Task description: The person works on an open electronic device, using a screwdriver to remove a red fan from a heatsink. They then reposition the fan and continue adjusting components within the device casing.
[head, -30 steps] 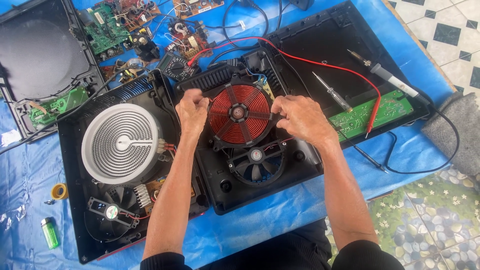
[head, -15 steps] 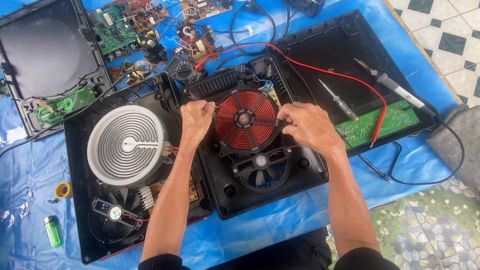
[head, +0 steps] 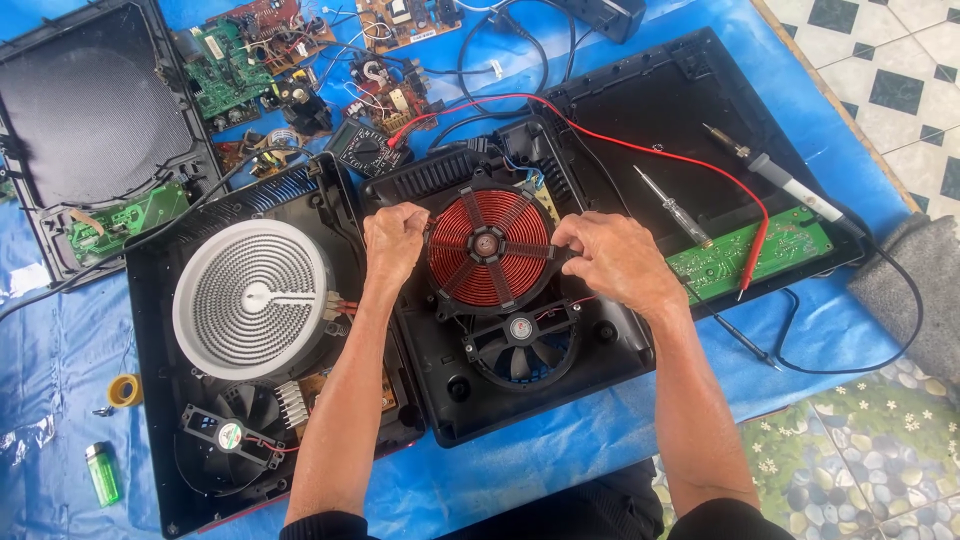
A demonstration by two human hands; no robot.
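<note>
My left hand (head: 393, 243) and right hand (head: 610, 262) pinch opposite edges of the round copper-red induction coil disc (head: 489, 245), which lies flat between my fingers.

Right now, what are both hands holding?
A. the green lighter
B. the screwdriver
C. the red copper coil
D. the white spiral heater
C: the left hand and right hand grip opposite edges of the red coil, while the white heater, lighter and screwdriver lie untouched.

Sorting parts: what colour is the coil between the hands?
Copper-red coil on a black frame, head view.
</note>
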